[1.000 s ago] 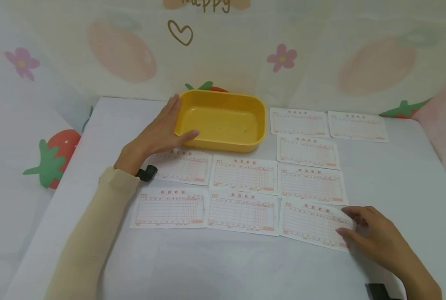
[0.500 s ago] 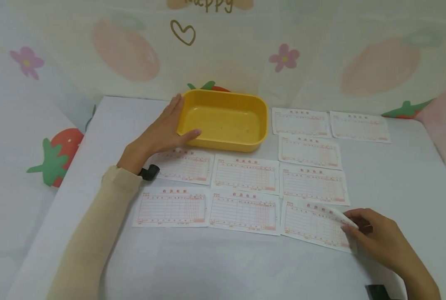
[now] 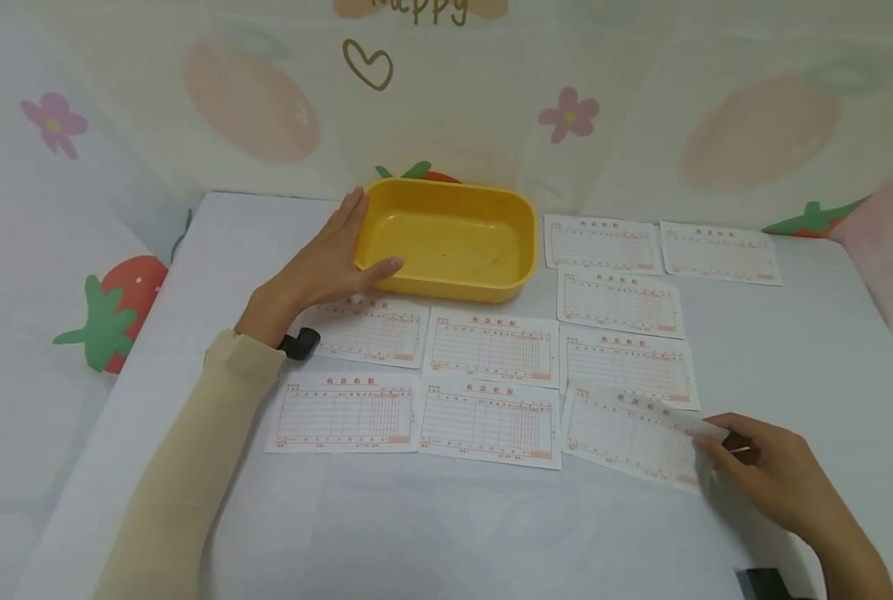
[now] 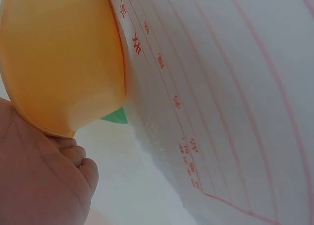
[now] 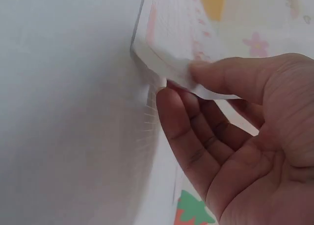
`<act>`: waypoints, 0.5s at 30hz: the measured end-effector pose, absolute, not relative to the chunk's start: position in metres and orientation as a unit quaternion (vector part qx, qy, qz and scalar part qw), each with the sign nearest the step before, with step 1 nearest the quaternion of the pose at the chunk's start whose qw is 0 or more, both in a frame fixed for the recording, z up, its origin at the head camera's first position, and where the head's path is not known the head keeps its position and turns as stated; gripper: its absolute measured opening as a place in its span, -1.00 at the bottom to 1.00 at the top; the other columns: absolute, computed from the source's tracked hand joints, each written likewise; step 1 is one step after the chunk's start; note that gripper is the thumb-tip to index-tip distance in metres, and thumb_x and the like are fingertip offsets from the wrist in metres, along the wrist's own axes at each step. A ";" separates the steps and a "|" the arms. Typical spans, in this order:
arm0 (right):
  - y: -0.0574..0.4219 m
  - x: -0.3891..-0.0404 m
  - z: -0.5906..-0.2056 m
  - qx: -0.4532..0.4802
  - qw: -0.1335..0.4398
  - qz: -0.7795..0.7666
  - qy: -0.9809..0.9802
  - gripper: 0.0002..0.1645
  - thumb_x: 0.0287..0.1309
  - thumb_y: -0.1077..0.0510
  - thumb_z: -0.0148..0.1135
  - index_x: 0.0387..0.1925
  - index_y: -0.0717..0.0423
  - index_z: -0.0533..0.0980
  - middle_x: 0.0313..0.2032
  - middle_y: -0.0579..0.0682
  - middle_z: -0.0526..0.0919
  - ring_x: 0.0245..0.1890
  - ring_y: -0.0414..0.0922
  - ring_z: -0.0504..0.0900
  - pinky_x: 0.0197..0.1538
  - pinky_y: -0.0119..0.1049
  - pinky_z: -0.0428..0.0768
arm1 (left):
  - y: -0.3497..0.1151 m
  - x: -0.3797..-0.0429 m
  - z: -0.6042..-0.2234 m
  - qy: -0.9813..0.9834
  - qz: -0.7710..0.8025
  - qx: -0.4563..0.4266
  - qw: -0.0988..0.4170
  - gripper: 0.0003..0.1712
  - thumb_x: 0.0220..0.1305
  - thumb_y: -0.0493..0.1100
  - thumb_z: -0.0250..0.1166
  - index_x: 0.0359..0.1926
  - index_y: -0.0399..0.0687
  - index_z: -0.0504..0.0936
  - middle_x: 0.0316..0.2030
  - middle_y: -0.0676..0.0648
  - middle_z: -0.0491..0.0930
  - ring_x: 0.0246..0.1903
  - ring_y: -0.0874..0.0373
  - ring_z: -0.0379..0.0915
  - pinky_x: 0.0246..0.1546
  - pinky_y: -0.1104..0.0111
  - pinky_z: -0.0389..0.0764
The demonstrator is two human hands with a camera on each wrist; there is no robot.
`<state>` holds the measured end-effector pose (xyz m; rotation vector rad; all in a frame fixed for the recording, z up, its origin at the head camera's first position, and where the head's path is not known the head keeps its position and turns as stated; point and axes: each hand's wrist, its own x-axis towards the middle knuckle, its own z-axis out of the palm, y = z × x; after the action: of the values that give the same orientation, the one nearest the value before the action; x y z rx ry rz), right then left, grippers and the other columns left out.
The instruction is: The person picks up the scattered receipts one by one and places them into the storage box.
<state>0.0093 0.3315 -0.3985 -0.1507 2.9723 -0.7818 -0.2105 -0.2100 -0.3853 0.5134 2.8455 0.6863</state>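
Note:
My left hand holds the left end of a yellow plastic tub, thumb over the near rim and fingers along the left side. Its fingertips curl beside the wall of the tub in the left wrist view. My right hand pinches the right end of a white receipt slip printed in red, with the thumb on top. That end is raised and bent in the right wrist view, where the slip rises above a shadow on the white cloth.
Several similar receipt slips lie in rows in front of the tub and to its right. A white cloth covers the table. Behind the table stands a fabric backdrop with strawberries and flowers.
My right hand has taken hold of the front right slip and lifted its right end off the table, shifting slightly right. The left hand stays on the tub.

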 end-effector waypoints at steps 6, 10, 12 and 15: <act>0.340 0.004 -0.390 -0.031 0.052 -0.294 0.954 -0.71 0.32 0.16 0.45 0.02 0.18 0.69 -0.39 -0.10 0.70 -0.40 -0.51 0.61 -0.34 -0.61 0.61 | -0.208 -0.212 -0.384 0.953 0.238 0.176 0.070 0.32 0.35 0.56 0.08 0.73 0.00 -0.38 0.74 -0.10 -0.39 0.74 -0.08 -0.44 0.71 -0.14 -0.06; 0.350 -0.001 -0.380 -0.004 0.074 -0.333 0.940 -0.70 0.38 0.10 0.42 0.04 0.17 0.67 -0.27 -0.32 0.72 -0.31 -0.52 0.67 -0.32 -0.55 0.61 | -0.207 -0.213 -0.382 0.950 0.249 0.177 0.060 0.28 0.35 0.52 0.11 0.73 0.02 -0.33 0.74 -0.13 -0.36 0.74 -0.08 -0.46 0.70 -0.16 -0.06; 0.354 -0.004 -0.377 -0.006 0.076 -0.359 0.930 -0.72 0.39 0.15 0.39 0.03 0.20 0.66 -0.24 -0.43 0.70 -0.29 -0.50 0.70 -0.31 -0.53 0.62 | -0.207 -0.213 -0.383 0.948 0.256 0.179 0.060 0.29 0.35 0.52 0.12 0.73 0.05 -0.35 0.74 -0.11 -0.38 0.75 -0.06 -0.47 0.70 -0.16 -0.07; 0.358 -0.010 -0.374 -0.018 0.070 -0.393 0.917 -0.77 0.38 0.22 0.38 0.01 0.22 0.65 -0.21 -0.47 0.70 -0.29 -0.45 0.73 -0.28 -0.53 0.67 | -0.206 -0.214 -0.385 0.946 0.260 0.184 0.064 0.30 0.35 0.54 0.09 0.73 0.08 -0.41 0.74 -0.06 -0.44 0.75 -0.04 -0.48 0.71 -0.15 -0.08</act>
<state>-0.0105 0.3579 -0.3737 -0.0546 2.7594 -1.1815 -0.2137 -0.2064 -0.3849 0.5545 2.8555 0.7865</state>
